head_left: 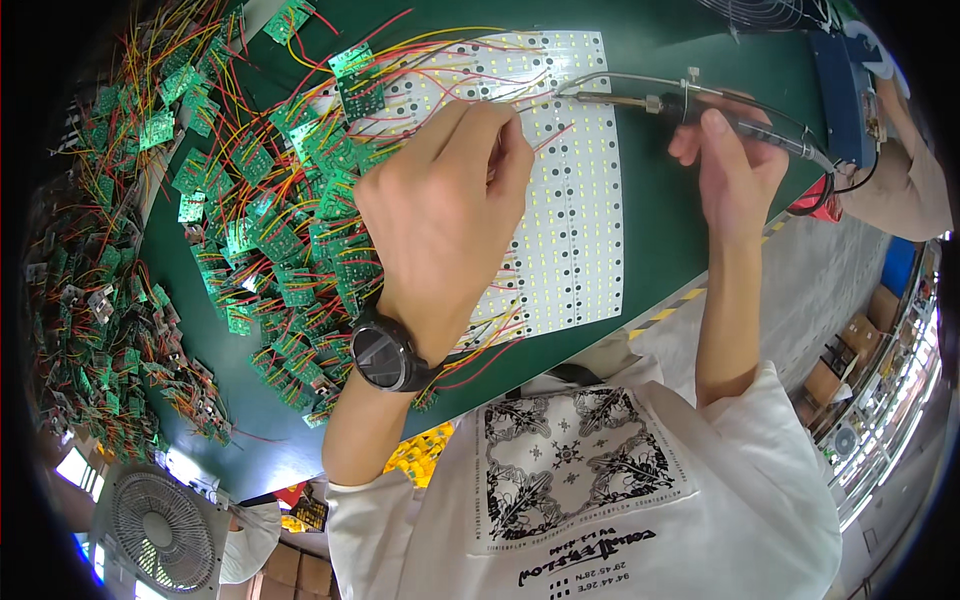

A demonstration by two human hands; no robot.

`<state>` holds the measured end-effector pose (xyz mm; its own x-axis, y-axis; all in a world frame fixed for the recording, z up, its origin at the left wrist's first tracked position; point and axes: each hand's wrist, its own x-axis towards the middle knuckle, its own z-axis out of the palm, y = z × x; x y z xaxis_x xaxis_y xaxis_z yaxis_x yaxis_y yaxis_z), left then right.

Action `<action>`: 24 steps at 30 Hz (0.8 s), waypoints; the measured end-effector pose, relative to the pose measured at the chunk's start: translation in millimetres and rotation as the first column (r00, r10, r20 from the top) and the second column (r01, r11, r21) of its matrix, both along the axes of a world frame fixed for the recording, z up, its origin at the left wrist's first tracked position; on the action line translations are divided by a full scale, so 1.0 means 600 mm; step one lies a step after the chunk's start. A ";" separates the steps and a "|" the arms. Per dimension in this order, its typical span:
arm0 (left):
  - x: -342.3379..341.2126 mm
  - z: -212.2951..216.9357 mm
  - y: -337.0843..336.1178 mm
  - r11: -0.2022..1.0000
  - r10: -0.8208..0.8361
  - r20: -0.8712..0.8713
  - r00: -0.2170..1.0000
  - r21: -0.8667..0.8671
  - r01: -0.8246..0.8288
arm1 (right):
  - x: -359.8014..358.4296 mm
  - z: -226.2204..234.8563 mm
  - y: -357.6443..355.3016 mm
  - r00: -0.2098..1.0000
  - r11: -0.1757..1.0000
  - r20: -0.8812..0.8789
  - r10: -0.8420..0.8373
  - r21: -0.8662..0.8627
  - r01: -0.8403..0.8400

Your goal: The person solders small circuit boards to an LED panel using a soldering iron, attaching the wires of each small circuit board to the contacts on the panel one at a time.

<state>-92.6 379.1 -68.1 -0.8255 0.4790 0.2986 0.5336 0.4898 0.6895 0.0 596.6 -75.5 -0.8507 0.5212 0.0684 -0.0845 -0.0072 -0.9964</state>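
My right hand is closed round the dark handle of a soldering iron, which has a thin curved solder-feed tube along it. The iron's tip points left, over the upper part of a white LED panel sheet dotted with small yellow LEDs and black holes. Above the sheet, my left hand is pinched close to the tip, apparently on a thin wire; its fingertips are partly hidden. Green circuit boards with red and yellow wires lie against and under the left hand, covering the sheet's left part.
More wired boards are heaped on the far left of the green table. A blue box-shaped device stands at the right end, near another person's arm. A fan is at lower left. Cables trail from the iron.
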 end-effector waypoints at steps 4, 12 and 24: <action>-0.001 -0.003 0.001 1.000 0.013 -0.010 1.000 0.008 -0.013 | 0.001 -0.002 0.003 1.000 1.000 -0.021 0.010 0.012 -0.009; -0.001 -0.008 0.001 1.000 0.016 -0.021 1.000 0.007 -0.016 | 0.000 0.000 -0.002 1.000 1.000 -0.027 0.015 0.021 -0.015; 0.001 -0.010 0.001 0.999 0.038 -0.050 0.998 -0.006 -0.038 | 0.001 -0.003 -0.002 0.999 0.999 -0.029 0.017 0.031 -0.016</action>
